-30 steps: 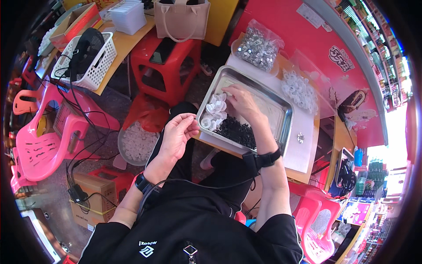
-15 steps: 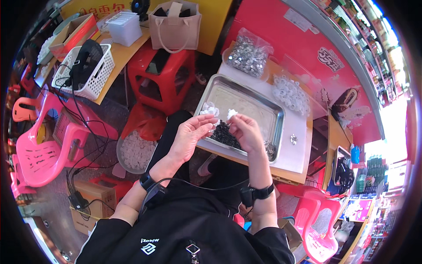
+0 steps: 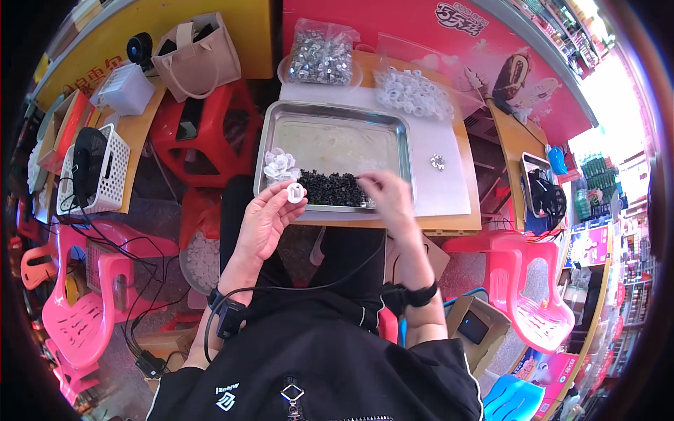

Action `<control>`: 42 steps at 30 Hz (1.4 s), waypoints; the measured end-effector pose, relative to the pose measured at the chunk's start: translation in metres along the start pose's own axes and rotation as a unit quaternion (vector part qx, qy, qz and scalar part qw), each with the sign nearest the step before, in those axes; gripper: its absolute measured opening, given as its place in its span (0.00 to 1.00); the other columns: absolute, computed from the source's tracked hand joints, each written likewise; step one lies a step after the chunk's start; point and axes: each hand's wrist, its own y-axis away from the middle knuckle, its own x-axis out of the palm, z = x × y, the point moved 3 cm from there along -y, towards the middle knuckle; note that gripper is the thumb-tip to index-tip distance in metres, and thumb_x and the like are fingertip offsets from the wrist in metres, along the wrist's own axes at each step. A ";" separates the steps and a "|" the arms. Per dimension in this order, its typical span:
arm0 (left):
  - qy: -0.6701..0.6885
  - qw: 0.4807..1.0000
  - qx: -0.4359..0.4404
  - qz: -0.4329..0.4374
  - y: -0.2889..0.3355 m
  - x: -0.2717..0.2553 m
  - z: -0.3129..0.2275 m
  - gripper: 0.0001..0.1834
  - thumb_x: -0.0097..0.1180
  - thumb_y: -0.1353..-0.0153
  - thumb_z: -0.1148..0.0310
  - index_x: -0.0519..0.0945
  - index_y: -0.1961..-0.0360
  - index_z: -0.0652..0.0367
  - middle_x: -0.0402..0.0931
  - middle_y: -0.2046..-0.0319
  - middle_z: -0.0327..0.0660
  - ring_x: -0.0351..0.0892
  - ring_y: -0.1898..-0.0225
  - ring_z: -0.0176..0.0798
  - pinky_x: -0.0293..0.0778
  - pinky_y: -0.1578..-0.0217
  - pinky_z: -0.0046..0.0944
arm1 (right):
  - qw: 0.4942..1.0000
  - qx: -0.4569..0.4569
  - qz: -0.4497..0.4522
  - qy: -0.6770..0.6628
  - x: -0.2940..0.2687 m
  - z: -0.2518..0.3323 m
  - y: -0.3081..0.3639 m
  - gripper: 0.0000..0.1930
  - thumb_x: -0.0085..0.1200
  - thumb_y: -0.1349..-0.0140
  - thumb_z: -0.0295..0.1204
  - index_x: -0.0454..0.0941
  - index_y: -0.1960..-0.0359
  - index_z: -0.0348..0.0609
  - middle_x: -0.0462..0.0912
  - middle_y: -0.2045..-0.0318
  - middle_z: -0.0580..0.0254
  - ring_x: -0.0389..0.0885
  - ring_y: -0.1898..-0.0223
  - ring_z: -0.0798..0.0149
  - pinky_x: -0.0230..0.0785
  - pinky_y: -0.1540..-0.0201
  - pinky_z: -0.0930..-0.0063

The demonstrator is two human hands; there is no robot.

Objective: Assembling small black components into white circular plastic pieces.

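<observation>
My left hand [image 3: 264,221] pinches a small round white plastic piece [image 3: 295,193] with slots in its face, above the near left edge of a metal tray [image 3: 337,116]. Beside those fingertips, in the tray's left part, lies a pile of white plastic pieces [image 3: 280,164]. Small black parts [image 3: 326,188] are heaped along the tray's near side. Over the right end of that heap is my right hand [image 3: 393,200], its fingers bent and smeared by motion. Whether anything is between them cannot be made out.
Behind the tray sits a bag of shiny metal parts [image 3: 321,59]. White rings [image 3: 418,95] lie at the back right, and a small metal cluster [image 3: 438,162] right of the tray. A red stool [image 3: 203,137] and a white basket [image 3: 116,172] stand left; a cable crosses my lap.
The view has shifted, so the tray appears squarer on. My right hand has moved away from my left, toward the black parts. A round white piece now shows in my left fingertips.
</observation>
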 end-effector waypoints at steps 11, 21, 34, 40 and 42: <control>-0.015 0.999 -0.032 -0.004 0.001 -0.009 0.005 0.14 0.49 0.33 0.71 0.73 0.48 0.64 0.78 0.54 0.52 0.81 0.56 0.42 0.79 0.53 0.39 | 0.922 -0.046 0.130 0.363 -0.064 -0.050 -0.017 0.06 0.59 0.50 0.28 0.83 0.70 0.45 0.79 0.66 0.57 0.77 0.57 0.53 0.66 0.52 0.63; -0.003 0.998 -0.059 0.008 -0.001 -0.004 0.007 0.13 0.51 0.33 0.72 0.74 0.49 0.64 0.79 0.56 0.46 0.82 0.57 0.39 0.79 0.56 0.36 | 0.923 -0.085 0.117 0.356 -0.065 -0.056 -0.006 0.05 0.58 0.48 0.31 0.83 0.72 0.46 0.76 0.67 0.61 0.74 0.56 0.57 0.62 0.50 0.63; -0.004 0.998 -0.067 0.014 -0.001 -0.004 0.008 0.14 0.51 0.33 0.71 0.74 0.49 0.63 0.79 0.57 0.46 0.81 0.57 0.39 0.79 0.55 0.36 | 0.938 -0.111 0.111 0.309 -0.054 -0.054 -0.008 0.06 0.60 0.49 0.29 0.82 0.68 0.45 0.78 0.67 0.60 0.75 0.56 0.55 0.63 0.50 0.64; 0.003 0.998 -0.066 0.007 -0.001 -0.007 0.009 0.14 0.50 0.33 0.71 0.74 0.49 0.63 0.79 0.57 0.46 0.81 0.57 0.39 0.79 0.55 0.36 | 0.985 -0.035 0.067 0.158 -0.060 -0.048 -0.008 0.03 0.56 0.46 0.24 0.81 0.70 0.42 0.81 0.68 0.60 0.79 0.65 0.61 0.70 0.60 0.68; 0.009 0.998 -0.069 0.008 -0.002 -0.007 0.010 0.14 0.50 0.33 0.71 0.74 0.49 0.63 0.79 0.57 0.45 0.81 0.57 0.39 0.79 0.55 0.36 | 0.991 0.026 0.058 0.116 -0.060 -0.050 -0.005 0.03 0.54 0.45 0.22 0.80 0.71 0.39 0.82 0.68 0.60 0.79 0.67 0.64 0.71 0.62 0.68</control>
